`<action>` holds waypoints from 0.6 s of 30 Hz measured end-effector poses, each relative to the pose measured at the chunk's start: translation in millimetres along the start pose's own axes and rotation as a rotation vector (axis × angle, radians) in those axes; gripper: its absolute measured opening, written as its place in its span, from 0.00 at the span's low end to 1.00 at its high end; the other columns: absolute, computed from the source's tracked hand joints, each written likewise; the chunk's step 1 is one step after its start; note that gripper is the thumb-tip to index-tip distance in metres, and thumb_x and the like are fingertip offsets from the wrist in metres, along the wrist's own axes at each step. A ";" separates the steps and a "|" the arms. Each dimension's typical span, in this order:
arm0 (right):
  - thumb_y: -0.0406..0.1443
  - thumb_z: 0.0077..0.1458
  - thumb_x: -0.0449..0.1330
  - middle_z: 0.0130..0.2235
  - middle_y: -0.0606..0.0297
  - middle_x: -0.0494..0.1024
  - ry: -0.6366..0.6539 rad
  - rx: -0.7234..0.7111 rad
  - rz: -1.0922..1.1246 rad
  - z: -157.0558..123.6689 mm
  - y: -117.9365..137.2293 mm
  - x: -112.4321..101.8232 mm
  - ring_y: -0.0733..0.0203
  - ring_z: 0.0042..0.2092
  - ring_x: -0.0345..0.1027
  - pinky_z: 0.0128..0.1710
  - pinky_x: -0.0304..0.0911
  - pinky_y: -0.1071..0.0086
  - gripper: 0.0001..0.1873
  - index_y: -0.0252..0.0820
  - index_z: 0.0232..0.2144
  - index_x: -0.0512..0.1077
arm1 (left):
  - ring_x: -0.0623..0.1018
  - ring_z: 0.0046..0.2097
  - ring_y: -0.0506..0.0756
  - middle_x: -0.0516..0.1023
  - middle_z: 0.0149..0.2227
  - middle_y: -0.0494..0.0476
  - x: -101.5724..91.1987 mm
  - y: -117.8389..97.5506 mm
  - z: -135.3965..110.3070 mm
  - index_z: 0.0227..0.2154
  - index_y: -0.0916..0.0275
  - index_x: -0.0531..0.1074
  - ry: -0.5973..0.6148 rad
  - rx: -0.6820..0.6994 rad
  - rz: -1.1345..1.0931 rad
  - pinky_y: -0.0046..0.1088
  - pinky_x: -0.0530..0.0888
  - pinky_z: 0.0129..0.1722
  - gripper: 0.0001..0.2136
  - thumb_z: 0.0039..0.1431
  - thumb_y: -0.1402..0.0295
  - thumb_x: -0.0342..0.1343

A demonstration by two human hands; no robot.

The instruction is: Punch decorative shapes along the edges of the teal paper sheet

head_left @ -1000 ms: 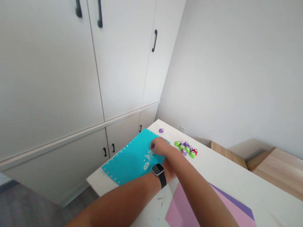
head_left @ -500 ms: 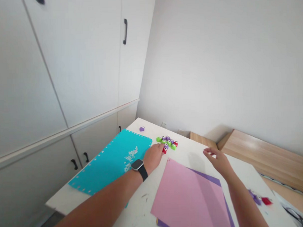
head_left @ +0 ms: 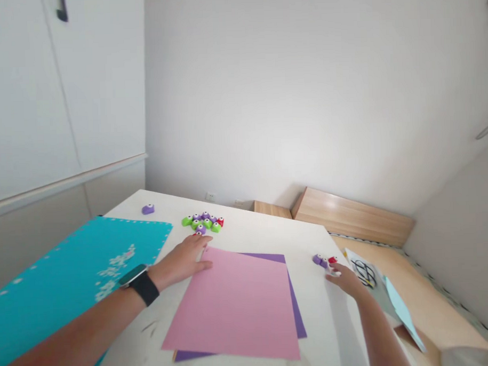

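My left hand (head_left: pixel 186 262), with a black watch (head_left: pixel 137 283) on its wrist, has its fingers spread at the top left corner of a pink paper sheet (head_left: pixel 236 306). Its fingertips are beside a red craft punch (head_left: pixel 198 234), mostly hidden by them. Just beyond is a cluster of small green, purple and red craft punches (head_left: pixel 206 223) with white tops. At the right, my right hand (head_left: pixel 345 278) reaches beside two purple punches (head_left: pixel 320 260) and a red punch (head_left: pixel 332 260), finger and thumb apart. Something whitish shows between them, too blurred to name.
A purple sheet (head_left: pixel 298 309) lies under the pink one. A turquoise sheet (head_left: pixel 66 264) with white blossom and a dotted edge covers the table's left. A lone purple punch (head_left: pixel 148 209) stands at the far left corner. Beyond the white table (head_left: pixel 261 230) is a wooden headboard (head_left: pixel 349 214).
The view has turned right. My left hand has drawn back from the punch cluster, its fingers now spread. My right hand has moved to the punches on the right.
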State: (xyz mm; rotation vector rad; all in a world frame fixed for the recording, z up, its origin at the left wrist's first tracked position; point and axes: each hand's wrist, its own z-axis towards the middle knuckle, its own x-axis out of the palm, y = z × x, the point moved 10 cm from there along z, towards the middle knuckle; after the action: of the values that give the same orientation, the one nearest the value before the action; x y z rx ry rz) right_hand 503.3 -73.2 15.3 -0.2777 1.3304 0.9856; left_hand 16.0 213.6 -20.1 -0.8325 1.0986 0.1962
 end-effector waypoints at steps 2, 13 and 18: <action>0.43 0.31 0.65 0.33 0.59 0.82 0.061 0.006 0.028 -0.1 -6.4 11.6 0.42 0.38 0.77 0.40 0.67 0.56 0.15 0.46 0.27 0.75 | 0.67 0.59 0.68 0.75 0.51 0.65 0.0 -2.4 7.1 0.53 0.60 0.70 0.022 0.015 0.016 0.41 0.63 0.56 0.27 0.50 0.55 0.61; 0.39 0.39 0.62 0.33 0.60 0.79 0.068 -0.029 0.130 13.9 8.2 25.3 0.46 0.40 0.73 0.45 0.64 0.58 0.14 0.46 0.33 0.77 | 0.76 0.34 0.60 0.77 0.29 0.54 -8.3 -22.9 19.6 0.30 0.59 0.73 0.088 0.030 -0.054 0.31 0.64 0.32 0.10 0.57 0.59 0.53; 0.43 0.45 0.61 0.34 0.57 0.78 0.022 -0.070 0.229 14.7 32.9 9.4 0.47 0.39 0.71 0.44 0.63 0.56 0.14 0.43 0.35 0.75 | 0.76 0.28 0.58 0.76 0.24 0.53 16.0 -13.5 15.0 0.31 0.61 0.70 0.203 -0.073 -0.322 0.30 0.67 0.27 0.14 0.57 0.54 0.53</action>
State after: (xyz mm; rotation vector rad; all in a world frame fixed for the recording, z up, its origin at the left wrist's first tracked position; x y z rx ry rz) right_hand 488.6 -39.8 22.5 -0.1920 1.3707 1.2257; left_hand 41.3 210.5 -24.0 -1.1002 1.1336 -0.1211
